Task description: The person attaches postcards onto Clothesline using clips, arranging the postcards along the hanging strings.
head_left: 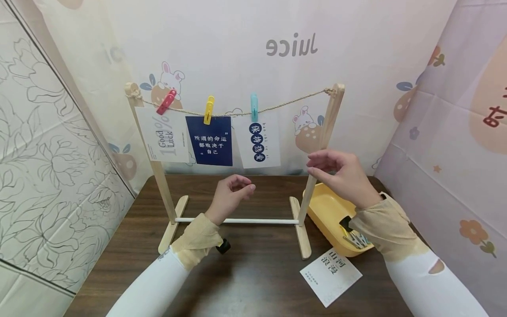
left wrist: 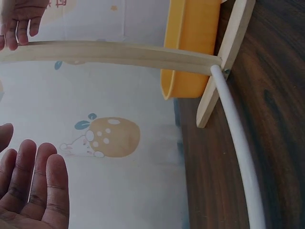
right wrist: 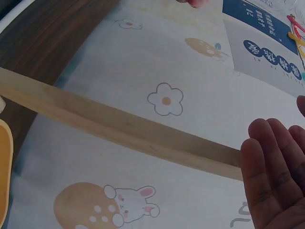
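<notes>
My left hand (head_left: pixel 231 196) hovers in front of the wooden stand with nothing in its loosely bent fingers. My right hand (head_left: pixel 342 174), also holding nothing, is raised near the stand's right post (head_left: pixel 332 119). From the sagging twine (head_left: pixel 293 104) hang three cards: a white "Good Luck" card (head_left: pixel 164 136) under a red clothespin (head_left: pixel 166 102), a dark blue card (head_left: pixel 210 149) under a yellow clothespin (head_left: pixel 209 110), and a white card with blue circles (head_left: pixel 273 145) under a light blue clothespin (head_left: pixel 254 108). Both wrist views show relaxed fingers (left wrist: pixel 57 186) (right wrist: pixel 271 157).
At the right, behind my right forearm, a yellow basket (head_left: pixel 322 207) holds several clothespins (head_left: pixel 356 240). A white card (head_left: pixel 330 279) with dark characters lies on the brown table (head_left: pixel 253 273) before it. A white rod (head_left: pixel 261 221) joins the stand's feet. Printed cloth hangs behind.
</notes>
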The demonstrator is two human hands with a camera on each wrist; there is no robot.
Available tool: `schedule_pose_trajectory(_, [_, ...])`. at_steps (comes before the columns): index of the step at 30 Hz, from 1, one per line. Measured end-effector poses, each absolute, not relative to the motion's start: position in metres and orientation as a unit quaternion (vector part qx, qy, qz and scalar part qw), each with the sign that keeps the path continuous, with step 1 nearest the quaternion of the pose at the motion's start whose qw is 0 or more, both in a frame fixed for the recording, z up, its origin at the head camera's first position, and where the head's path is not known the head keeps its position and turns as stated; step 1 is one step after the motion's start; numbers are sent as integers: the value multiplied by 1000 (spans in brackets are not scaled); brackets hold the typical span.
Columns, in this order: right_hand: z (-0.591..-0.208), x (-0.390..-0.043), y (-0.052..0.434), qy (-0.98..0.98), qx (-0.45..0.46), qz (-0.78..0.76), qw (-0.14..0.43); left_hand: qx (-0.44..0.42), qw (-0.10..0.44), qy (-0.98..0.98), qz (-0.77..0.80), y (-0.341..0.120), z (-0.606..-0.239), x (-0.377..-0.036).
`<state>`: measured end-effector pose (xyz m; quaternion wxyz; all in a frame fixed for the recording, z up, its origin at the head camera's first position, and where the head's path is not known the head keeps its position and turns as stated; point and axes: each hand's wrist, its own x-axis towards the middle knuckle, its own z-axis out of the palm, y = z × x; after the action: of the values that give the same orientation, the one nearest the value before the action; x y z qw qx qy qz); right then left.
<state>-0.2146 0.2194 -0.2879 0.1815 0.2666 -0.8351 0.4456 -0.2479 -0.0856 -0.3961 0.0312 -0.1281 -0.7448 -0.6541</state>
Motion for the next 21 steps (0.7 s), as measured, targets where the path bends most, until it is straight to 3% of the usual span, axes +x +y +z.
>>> schedule_pose_trajectory(21, [-309, -217, 245, -866, 219, 413, 176, -199, 6, -760, -619, -54, -421, -226])
